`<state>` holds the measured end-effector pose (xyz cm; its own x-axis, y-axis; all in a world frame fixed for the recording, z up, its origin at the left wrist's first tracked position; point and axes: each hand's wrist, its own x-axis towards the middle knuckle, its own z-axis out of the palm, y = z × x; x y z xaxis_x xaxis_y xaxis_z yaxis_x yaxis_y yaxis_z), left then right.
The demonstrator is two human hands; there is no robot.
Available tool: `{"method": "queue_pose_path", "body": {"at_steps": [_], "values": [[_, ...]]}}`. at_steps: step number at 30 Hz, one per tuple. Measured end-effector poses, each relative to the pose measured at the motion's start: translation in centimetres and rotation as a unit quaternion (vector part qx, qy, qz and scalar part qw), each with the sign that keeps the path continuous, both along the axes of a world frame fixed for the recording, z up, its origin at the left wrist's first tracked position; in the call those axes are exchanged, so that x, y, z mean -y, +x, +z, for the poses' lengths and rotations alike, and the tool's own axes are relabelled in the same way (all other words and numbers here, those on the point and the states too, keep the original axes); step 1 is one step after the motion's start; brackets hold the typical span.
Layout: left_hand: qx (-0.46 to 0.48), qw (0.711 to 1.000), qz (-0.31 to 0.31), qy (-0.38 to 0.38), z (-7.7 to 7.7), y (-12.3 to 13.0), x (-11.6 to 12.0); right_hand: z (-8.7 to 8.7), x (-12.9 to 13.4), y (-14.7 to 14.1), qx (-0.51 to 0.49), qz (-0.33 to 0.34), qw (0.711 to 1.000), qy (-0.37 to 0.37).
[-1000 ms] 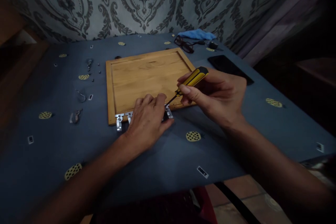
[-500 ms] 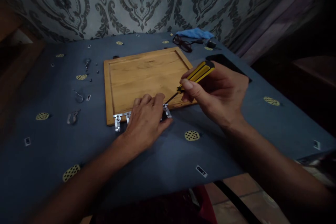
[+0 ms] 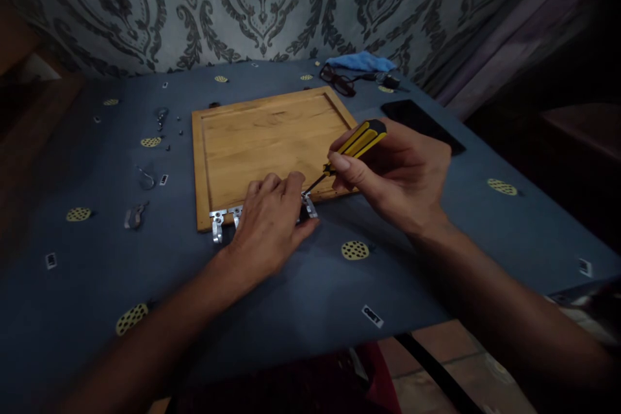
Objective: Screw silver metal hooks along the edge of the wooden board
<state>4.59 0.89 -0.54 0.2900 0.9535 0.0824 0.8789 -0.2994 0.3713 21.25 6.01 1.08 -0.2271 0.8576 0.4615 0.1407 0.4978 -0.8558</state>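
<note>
My right hand grips a yellow-and-black screwdriver, its shaft slanting down to the left. The tip meets a screw spot near the right end of a silver metal hook rail. This rail lies along the front edge of a framed wooden board, its hooks hanging over the side. My left hand is curled over the rail's middle, fingers on the board and thumb at the front, holding it down and hiding part of it.
On the left lie a loose metal hook, a thin bent hook and small screws. A dark flat device, eyeglasses and a blue cloth rest toward the back right. The patterned blue tablecloth covers the table.
My right hand has shifted slightly left and down with the screwdriver, whose tip has moved a little left on the rail. My left hand and the board stay in place.
</note>
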Motion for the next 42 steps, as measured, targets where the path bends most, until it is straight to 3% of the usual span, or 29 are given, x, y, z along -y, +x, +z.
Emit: {"method": "queue_pose_path", "body": {"at_steps": [5,10,14,18,23,30,35,42], "values": [[-0.01,1.0,-0.009,0.006,0.0,0.0,0.0,-0.3,-0.2,0.4,0.026,0.023,0.995,0.091],[-0.012,0.999,-0.012,0.03,-0.4,-0.1,-0.1,-0.1,-0.2,0.5,0.09,0.075,0.968,0.222],[-0.009,0.999,-0.021,0.041,-0.7,-0.2,0.0,0.1,0.0,0.4,0.108,0.106,0.954,0.258],[-0.007,0.999,-0.015,0.032,-0.5,-0.1,0.0,0.1,-0.1,0.6,0.117,0.077,0.962,0.233],[-0.008,1.0,-0.008,0.012,-0.2,0.0,-0.1,0.0,-0.2,0.7,0.087,0.044,0.99,0.105],[0.0,1.0,-0.004,0.001,0.0,0.0,0.1,0.3,-0.5,0.6,0.01,0.066,0.998,-0.012],[-0.006,1.0,-0.003,-0.008,0.2,0.1,-0.1,0.4,-0.6,0.9,0.004,0.061,0.998,-0.027],[0.003,1.0,-0.002,0.005,-0.1,0.1,0.0,0.8,-0.5,1.5,0.051,0.083,0.995,0.016]]}}
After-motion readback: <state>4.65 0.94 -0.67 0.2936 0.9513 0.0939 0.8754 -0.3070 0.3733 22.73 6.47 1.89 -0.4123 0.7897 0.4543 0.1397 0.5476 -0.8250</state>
